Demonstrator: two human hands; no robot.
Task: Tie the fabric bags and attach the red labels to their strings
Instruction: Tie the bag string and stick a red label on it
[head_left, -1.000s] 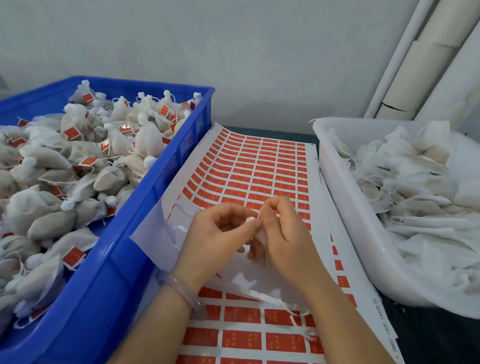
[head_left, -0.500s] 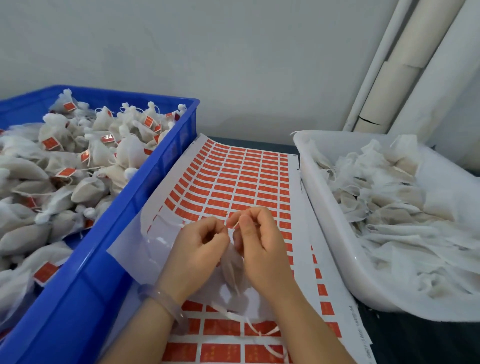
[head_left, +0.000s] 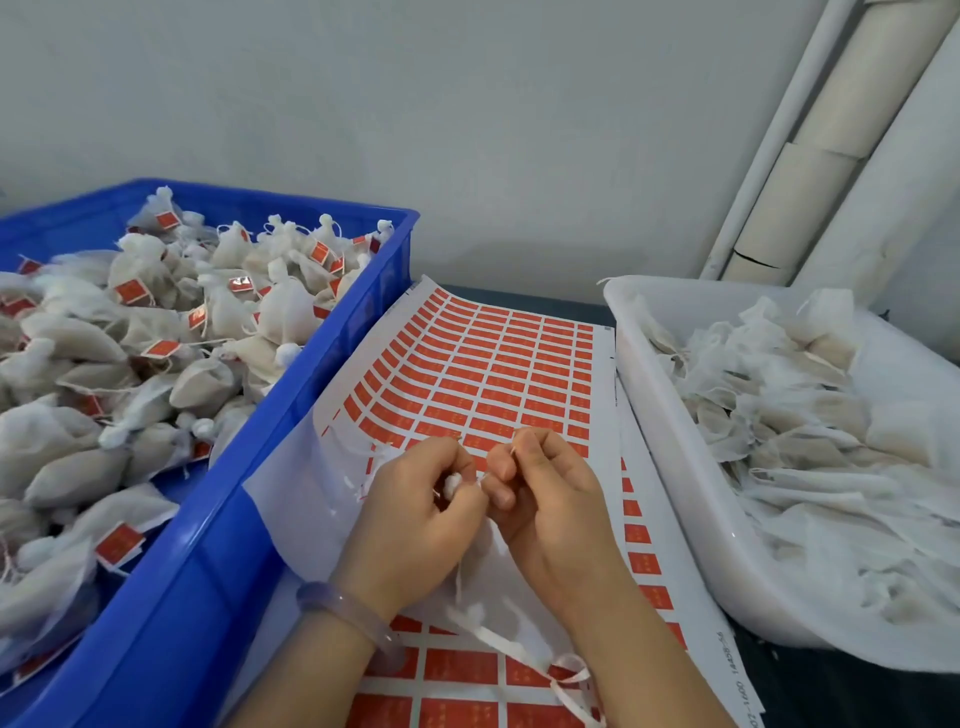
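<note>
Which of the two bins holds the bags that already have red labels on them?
The blue crate on the left: its tied bags carry red labels. The plain bags in the white tub on the right show none.

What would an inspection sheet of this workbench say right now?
Surface: dark table, mostly covered by a sheet of red labels.
Job's things: blue crate full of tied bags with red labels on them; white tub of untied bags; one fabric bag in the hands.
Clutter: loose white strips lying on the sheet.
Grippers: none, bare hands; left hand pinches the bag's bunched top, right hand pinches its string; bracelet on the left wrist.
Cables: nothing seen.
Surroundings: grey wall, white pipes at the right.
</note>
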